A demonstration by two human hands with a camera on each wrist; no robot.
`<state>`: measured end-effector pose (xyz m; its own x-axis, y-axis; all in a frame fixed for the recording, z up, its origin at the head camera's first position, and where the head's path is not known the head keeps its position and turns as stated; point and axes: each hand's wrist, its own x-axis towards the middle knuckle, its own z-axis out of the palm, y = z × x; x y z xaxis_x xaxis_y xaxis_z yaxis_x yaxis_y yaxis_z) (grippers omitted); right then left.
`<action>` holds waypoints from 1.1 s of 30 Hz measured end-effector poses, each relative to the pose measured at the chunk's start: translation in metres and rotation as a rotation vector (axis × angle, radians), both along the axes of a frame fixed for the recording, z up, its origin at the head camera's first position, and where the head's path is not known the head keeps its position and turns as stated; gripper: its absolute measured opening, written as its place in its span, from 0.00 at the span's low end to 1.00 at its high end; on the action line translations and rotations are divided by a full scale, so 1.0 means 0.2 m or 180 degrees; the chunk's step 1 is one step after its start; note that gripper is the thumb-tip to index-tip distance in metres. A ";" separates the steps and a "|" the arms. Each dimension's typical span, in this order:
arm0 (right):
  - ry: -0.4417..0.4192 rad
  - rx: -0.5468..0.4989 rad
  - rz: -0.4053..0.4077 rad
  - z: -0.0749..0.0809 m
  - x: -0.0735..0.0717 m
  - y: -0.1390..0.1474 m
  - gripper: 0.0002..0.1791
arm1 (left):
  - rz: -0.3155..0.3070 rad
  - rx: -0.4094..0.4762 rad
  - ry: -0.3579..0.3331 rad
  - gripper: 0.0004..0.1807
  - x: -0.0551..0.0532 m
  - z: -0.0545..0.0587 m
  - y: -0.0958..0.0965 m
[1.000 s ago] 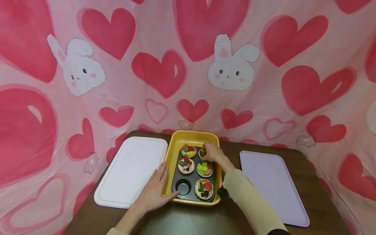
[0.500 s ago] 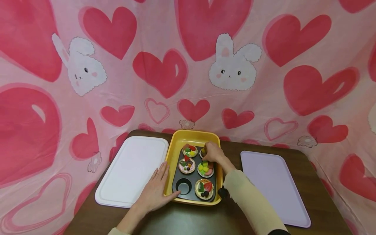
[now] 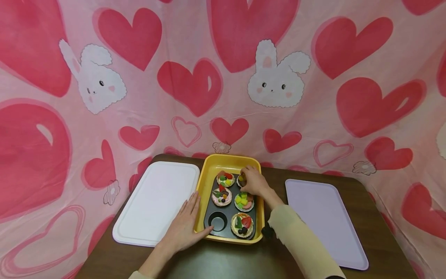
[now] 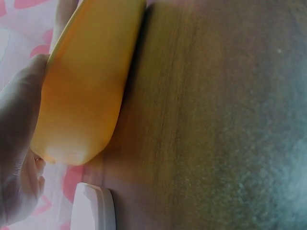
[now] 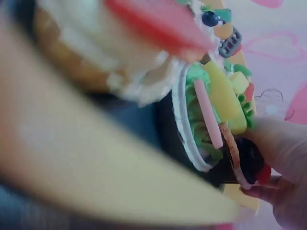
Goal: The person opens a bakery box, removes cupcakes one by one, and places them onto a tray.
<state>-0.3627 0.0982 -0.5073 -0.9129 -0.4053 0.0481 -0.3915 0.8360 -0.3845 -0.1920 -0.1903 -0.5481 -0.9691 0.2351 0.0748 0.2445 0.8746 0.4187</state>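
Observation:
A yellow tray (image 3: pixel 226 164) holds a dark muffin tin (image 3: pixel 227 212) with several fruit tarts in its cups. The front-left cup (image 3: pixel 218 223) has no tart. My right hand (image 3: pixel 256 182) reaches into the back-right cup and pinches a dark-topped tart (image 3: pixel 241 180); in the right wrist view its thumb and fingers meet around the tart's rim (image 5: pixel 244 179). Just in front sits a tart with yellow and green fruit (image 3: pixel 243 201). My left hand (image 3: pixel 184 224) lies with straight fingers along the tray's left rim, thumb at the front edge.
To the left lies a white tray (image 3: pixel 158 201), close beside the yellow one. A lilac tray (image 3: pixel 324 221) is at the right of the brown table (image 3: pixel 369 217). Behind the table hangs a pink cloth (image 3: pixel 195 143) with hearts and rabbits.
My right wrist and sleeve have shifted slightly to the right, while the fingers stay at the back-right tart. The left hand keeps its place on the yellow tray.

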 end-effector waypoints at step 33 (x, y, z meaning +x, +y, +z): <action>-0.0215 -0.1722 -0.0268 0.10 0.09 0.15 0.43 | 0.0063 0.0067 -0.0059 0.64 -0.01 -0.01 0.01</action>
